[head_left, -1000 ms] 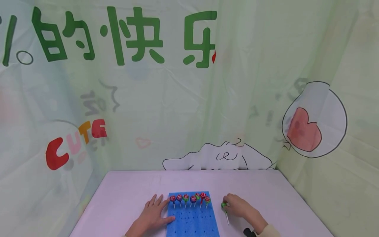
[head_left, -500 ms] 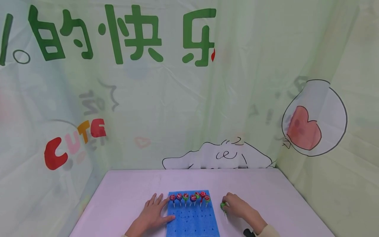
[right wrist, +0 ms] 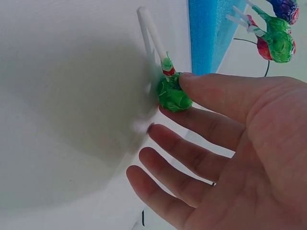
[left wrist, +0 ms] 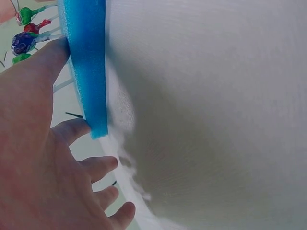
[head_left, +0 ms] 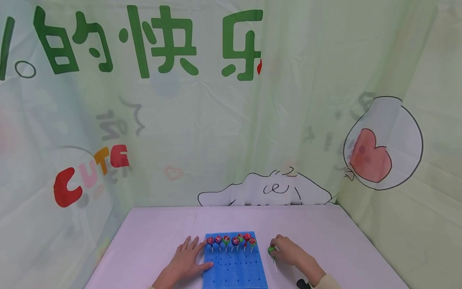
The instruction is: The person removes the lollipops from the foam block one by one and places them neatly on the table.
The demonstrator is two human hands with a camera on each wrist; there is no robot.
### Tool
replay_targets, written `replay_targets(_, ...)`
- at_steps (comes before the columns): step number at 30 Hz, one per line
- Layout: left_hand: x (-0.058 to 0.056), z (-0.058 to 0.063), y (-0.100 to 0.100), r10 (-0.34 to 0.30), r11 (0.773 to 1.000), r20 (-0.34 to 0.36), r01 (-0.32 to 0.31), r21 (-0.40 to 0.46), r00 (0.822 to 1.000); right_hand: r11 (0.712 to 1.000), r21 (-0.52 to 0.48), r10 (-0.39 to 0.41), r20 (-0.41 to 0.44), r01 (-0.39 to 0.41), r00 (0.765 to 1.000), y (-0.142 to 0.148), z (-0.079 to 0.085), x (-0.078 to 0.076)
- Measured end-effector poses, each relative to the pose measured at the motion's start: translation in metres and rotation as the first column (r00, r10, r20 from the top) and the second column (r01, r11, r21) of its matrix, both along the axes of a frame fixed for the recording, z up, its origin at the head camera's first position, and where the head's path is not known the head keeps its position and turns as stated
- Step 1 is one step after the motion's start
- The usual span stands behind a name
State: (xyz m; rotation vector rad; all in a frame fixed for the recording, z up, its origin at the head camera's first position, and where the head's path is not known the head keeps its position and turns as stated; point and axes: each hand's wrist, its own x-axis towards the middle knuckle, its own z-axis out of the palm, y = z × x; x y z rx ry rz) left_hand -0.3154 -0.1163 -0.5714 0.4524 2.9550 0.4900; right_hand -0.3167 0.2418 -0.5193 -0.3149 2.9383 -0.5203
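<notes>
A blue foam board [head_left: 234, 271] with rows of small holes lies on the table, and several wrapped lollipops [head_left: 226, 240] stand in its far row. My left hand [head_left: 187, 260] rests at the board's left edge, fingers spread; in the left wrist view its thumb and index finger touch the foam's side. To the right of the board, my right hand [head_left: 288, 249] pinches a green-wrapped lollipop [right wrist: 173, 96] by its head between thumb and index finger. The white stick points back toward the person, close to the table surface. The other right fingers are loosely extended.
A pale pink table [head_left: 162, 224] extends around the board. Printed curtains [head_left: 216, 140] hang behind it and at both sides. A black object [head_left: 303, 283] shows beside the right wrist.
The right hand and the green lollipop have shifted very slightly left. The left hand stays at the board's edge, and the standing lollipops are unchanged.
</notes>
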Motion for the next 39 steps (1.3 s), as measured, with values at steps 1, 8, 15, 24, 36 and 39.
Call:
replay_targets(1, 0.0, 0.0, 0.0, 0.0, 1.0, 0.0, 0.0, 0.001, 1.0, 1.0, -0.001, -0.001, 0.0, 0.001, 1.0, 0.0, 0.0, 0.0)
replay_targets(8, -0.001, -0.002, 0.0, -0.007, 1.0, -0.002, 0.007, 0.004, 1.0, 1.0, 0.0, -0.008, 0.005, 0.008, 1.0, -0.001, 0.001, 0.001)
replay_targets(15, -0.002, -0.008, -0.001, -0.006, 1.0, 0.003, 0.006, -0.004, 1.0, 0.999, 0.011, -0.04, 0.026, 0.04, 0.999, -0.003, -0.001, -0.002)
replay_targets(24, -0.003, -0.009, -0.003, -0.007, 1.0, -0.002, 0.007, 0.011, 1.0, 0.999, 0.009, -0.03, -0.038, 0.03, 0.999, -0.009, 0.009, -0.001)
replay_targets(36, -0.001, -0.006, -0.003, -0.001, 1.0, -0.009, 0.001, 0.015, 1.0, 0.999, -0.037, -0.013, -0.177, 0.006, 0.984, -0.028, 0.021, 0.008)
replay_targets(39, -0.001, -0.006, -0.003, 0.0, 1.0, -0.004, 0.0, 0.023, 1.0, 0.998, -0.07, -0.008, -0.228, -0.008, 0.974, -0.032, 0.015, 0.009)
